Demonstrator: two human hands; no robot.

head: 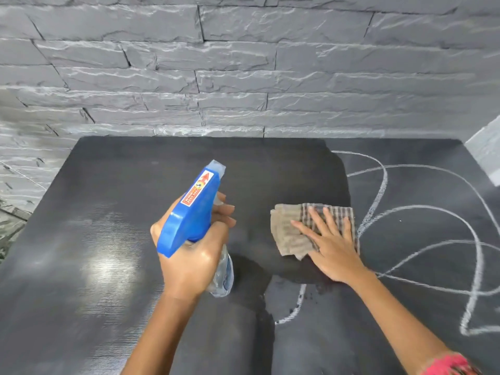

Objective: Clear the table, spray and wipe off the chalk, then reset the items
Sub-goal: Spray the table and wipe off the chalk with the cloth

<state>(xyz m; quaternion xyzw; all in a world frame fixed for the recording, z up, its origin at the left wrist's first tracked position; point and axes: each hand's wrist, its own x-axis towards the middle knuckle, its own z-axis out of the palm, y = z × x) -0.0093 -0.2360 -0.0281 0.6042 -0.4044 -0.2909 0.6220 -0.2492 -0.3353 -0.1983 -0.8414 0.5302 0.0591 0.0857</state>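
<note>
— Where does the bench [81,239] end?

— Its far edge butts against the grey stone wall [243,77]. The left edge runs off at a slant, with a strip of floor [10,228] beyond it. A pale corner juts in at the far right. The near edge is cut off by the frame.

— Room to move?

— The widest bare stretch lies left of the spray bottle [193,209], dark with a patch of glare.

— And the hands?

— The left hand [189,255] grips the spray bottle by its neck, above the bench near the middle, with the blue head pointing away. The right hand [330,247] lies flat, fingers spread, pressing a folded checked cloth [286,231] onto a darker wet patch [270,171].

— The chalk?

— The looping chalk lines [476,255] fill the right side, starting just beside the cloth. One short stroke sits below the wrist.

— Anything hard to see?

— The bottle's clear body is mostly behind the palm, so I cannot tell how full it is. A red sleeve [451,364] is clipped at the bottom corner.
</note>
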